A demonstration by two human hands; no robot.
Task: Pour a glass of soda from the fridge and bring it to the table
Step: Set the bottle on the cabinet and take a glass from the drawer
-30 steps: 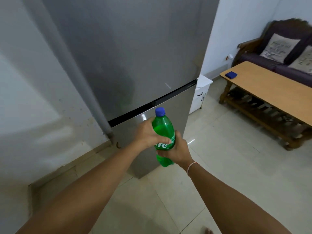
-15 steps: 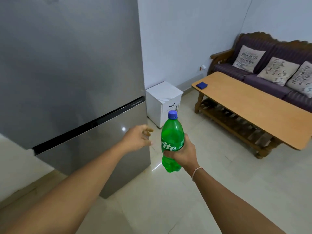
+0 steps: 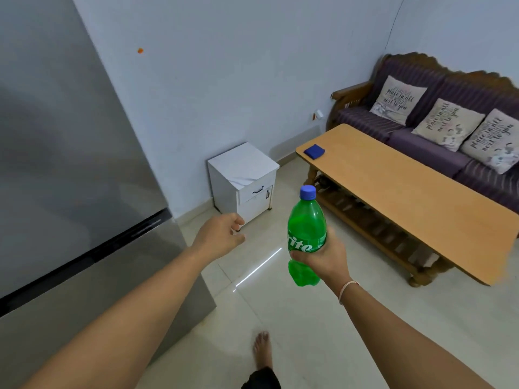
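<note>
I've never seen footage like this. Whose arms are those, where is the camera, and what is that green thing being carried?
No machine here: a person wears a camera on the head, looking forward and down, so the arms are their own. The right hand has its grip around a green soda bottle with a blue cap, held upright. The left hand is loose and holds nothing. At the left stands the grey fridge, doors shut. Ahead is a wooden table with a small blue object on its far corner. No glass shows.
</note>
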